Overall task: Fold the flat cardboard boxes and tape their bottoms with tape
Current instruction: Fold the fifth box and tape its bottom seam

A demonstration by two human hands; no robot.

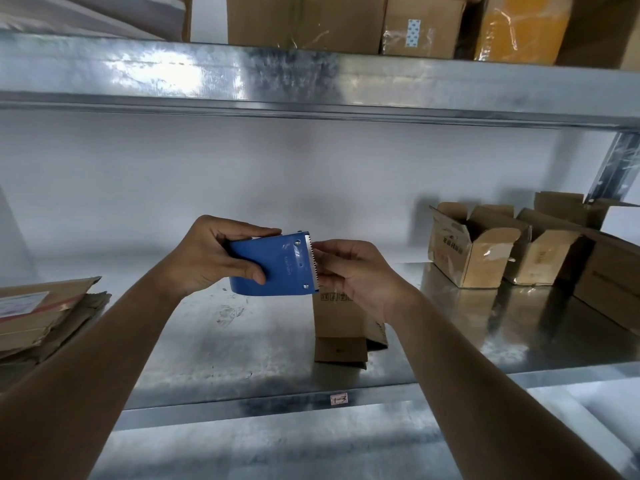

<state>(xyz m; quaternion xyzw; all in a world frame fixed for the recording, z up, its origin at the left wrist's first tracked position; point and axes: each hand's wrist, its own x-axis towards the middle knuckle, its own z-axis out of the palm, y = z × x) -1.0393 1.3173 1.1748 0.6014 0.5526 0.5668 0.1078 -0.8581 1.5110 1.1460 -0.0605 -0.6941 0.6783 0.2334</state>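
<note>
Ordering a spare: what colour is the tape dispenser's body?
Blue, with a metal serrated blade; the tape dispenser shows clearly in the head view.

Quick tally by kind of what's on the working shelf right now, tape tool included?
Blue tape dispenser, held by both hands: 1
Folded open boxes at right: at least 3
Box under the right hand: 1
Flat cardboard stack at left: 1
Total: at least 6

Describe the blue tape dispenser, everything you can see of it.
The tape dispenser is a curved blue shell, metal or plastic by its look, with small rivets and a toothed silver blade along its right edge. It is held in the air above the metal shelf. The left hand grips its left end; the right hand has its fingertips at the blade.
</note>
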